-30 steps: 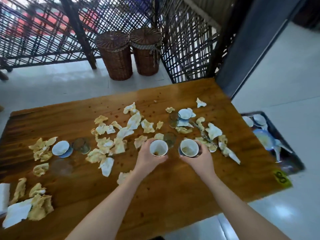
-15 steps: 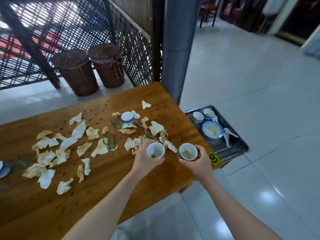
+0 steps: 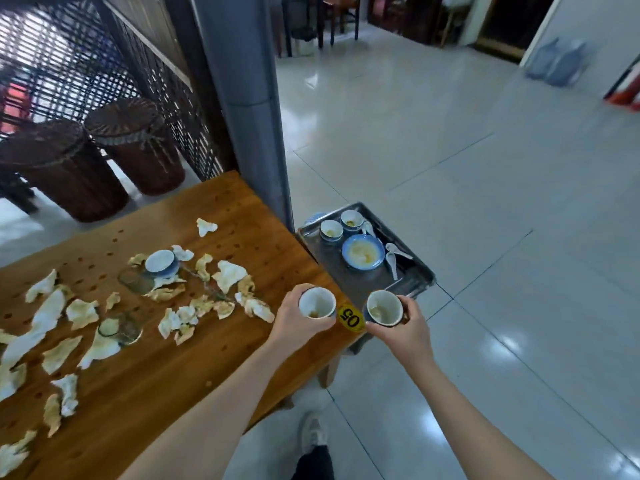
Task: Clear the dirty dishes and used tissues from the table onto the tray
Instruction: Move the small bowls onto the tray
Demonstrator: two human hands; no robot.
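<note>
Spillage is the risk: left hand (image 3: 294,320) grips a cup (image 3: 317,302) over the table (image 3: 173,368) corner, right hand (image 3: 403,329) grips a second cup (image 3: 383,307) at centre, short of the tray (image 3: 408,277); the dregs (image 3: 314,314), possibly liquid, could slop if tipped

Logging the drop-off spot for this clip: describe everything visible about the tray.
The tray looks like grey metal, rectangular with a low raised rim, lying flat just beyond the table's right end, below tabletop level. On it stand two small cups with residue, a blue-rimmed bowl of yellowish leftovers and white spoons. What supports it is hidden.
</note>
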